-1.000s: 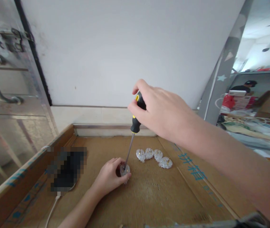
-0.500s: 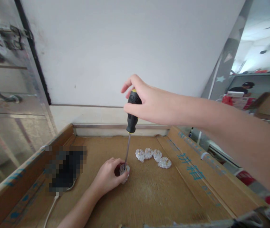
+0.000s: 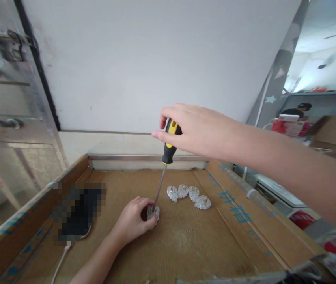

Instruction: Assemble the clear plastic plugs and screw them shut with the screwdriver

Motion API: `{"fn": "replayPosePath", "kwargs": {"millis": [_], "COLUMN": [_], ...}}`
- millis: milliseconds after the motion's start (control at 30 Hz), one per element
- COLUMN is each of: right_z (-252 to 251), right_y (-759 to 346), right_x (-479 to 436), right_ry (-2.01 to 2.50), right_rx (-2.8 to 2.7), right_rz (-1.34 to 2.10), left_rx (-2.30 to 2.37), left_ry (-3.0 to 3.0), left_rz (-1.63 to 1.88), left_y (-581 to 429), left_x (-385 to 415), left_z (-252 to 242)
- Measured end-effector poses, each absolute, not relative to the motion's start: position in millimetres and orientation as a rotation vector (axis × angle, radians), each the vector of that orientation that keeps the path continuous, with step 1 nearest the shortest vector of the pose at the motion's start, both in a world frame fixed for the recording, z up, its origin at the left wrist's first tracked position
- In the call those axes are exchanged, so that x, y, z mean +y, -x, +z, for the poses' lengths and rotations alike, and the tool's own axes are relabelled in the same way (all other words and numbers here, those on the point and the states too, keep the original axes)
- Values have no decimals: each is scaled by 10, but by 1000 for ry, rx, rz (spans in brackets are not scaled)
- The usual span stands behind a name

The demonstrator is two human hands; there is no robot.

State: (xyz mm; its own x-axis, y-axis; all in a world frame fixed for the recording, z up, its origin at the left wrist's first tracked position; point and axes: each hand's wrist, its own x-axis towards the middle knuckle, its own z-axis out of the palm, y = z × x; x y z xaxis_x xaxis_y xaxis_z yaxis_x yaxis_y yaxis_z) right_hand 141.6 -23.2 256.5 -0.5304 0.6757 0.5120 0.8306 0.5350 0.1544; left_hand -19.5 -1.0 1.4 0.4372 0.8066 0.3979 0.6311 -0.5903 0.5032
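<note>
My right hand is closed around the black and yellow handle of a screwdriver, thumb and fingers on either side. The metal shaft slants down to the left. Its tip meets a small clear plastic piece, which my left hand pinches between thumb and fingers on the cardboard. Part of that piece is covered by the fingers, and the exact contact of the tip is too small to make out. Several similar clear pieces with small brass-coloured pins lie in a row to the right.
A low-walled cardboard tray forms the work surface. On its left lies a dark, pixelated flat object with a white cable. A white panel rises behind, and a person is far off at the right.
My right hand has turned the screwdriver handle, so more yellow shows, and the handle leans further right. My left hand keeps its hold on the clear piece. The view has shifted slightly.
</note>
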Motion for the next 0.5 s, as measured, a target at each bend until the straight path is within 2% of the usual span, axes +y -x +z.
{"fn": "replayPosePath", "kwargs": {"millis": [67, 200, 400, 500], "right_z": [2522, 2488, 2477, 2488], "right_y": [-1406, -1361, -1300, -1326], "right_x": [-235, -270, -361, -363], "right_ry": [1163, 1111, 1215, 1182], "right_rx": [-2366, -2430, -2353, -2414], "right_rz": [-570, -364, -715, -516], "left_rx": [1244, 1258, 1257, 1258], "left_ry": [-2413, -2411, -2398, -2397], "left_rz": [891, 862, 853, 860], "left_y": [196, 200, 203, 205], "left_x": [-2, 13, 8, 2], "left_z": [11, -5, -2, 6]}}
